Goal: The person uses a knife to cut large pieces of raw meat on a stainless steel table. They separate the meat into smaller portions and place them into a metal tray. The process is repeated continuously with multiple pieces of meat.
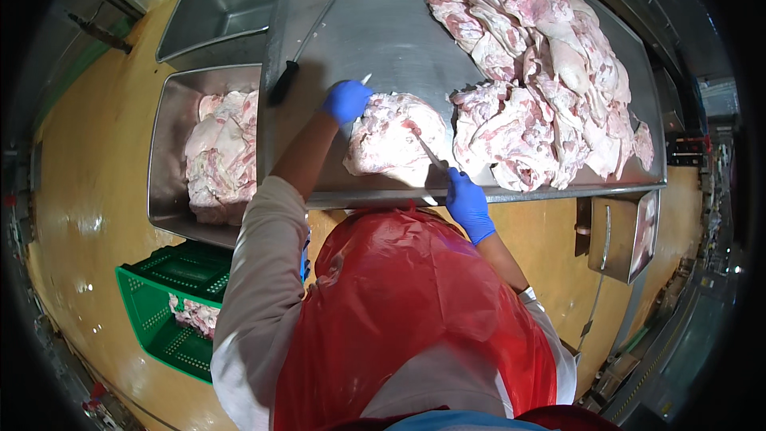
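A pale, fatty piece of raw meat with a small red patch lies on the steel worktable in front of me. My left hand, in a blue glove, is closed at the meat's upper left edge. Beyond its fingers pokes a small white tip that I cannot make out. My right hand, also gloved in blue, grips a knife at the meat's lower right side. The blade points up and left over the meat, its tip by the red patch. My fingers hide most of the handle.
More raw meat is heaped on the worktable at right. A sharpening steel with a black handle lies at left. Beyond the table's left edge stand a steel tub holding meat, another steel tub and a green crate with trimmings.
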`<act>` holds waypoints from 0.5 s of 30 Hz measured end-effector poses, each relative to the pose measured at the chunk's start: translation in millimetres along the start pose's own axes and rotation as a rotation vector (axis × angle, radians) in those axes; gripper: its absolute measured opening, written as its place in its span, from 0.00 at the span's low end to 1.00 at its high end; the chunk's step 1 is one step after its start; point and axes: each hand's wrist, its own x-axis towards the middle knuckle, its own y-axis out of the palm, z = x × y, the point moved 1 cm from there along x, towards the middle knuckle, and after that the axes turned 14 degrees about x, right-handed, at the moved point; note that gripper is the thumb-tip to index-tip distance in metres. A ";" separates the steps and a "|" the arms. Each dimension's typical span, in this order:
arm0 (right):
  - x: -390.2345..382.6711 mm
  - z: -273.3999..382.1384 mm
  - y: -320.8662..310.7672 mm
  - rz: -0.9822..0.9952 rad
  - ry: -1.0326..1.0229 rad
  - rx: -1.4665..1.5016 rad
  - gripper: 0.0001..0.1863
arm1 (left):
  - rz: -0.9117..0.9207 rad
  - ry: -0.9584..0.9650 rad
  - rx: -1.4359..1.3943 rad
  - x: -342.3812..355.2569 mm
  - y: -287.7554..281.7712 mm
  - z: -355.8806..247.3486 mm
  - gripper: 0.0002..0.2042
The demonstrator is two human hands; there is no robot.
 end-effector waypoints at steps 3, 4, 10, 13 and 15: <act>-11.4 -3.6 1.1 -0.049 0.046 0.052 0.13 | -0.302 -0.079 -0.334 -34.5 9.3 -15.5 0.06; -14.9 -9.4 3.7 -0.091 -0.035 0.132 0.13 | -0.357 -0.134 -0.485 -46.5 1.4 -27.1 0.06; -6.1 22.3 -9.6 0.096 0.174 0.757 0.14 | -0.455 -0.139 -0.587 -65.7 -40.2 -33.4 0.06; 20.6 40.5 -7.4 0.041 -0.029 0.586 0.22 | -0.372 -0.076 -0.585 -65.0 -60.1 -34.0 0.06; 44.7 54.7 -6.3 0.026 -0.182 0.507 0.24 | -0.331 -0.051 -0.555 -65.5 -69.1 -33.9 0.05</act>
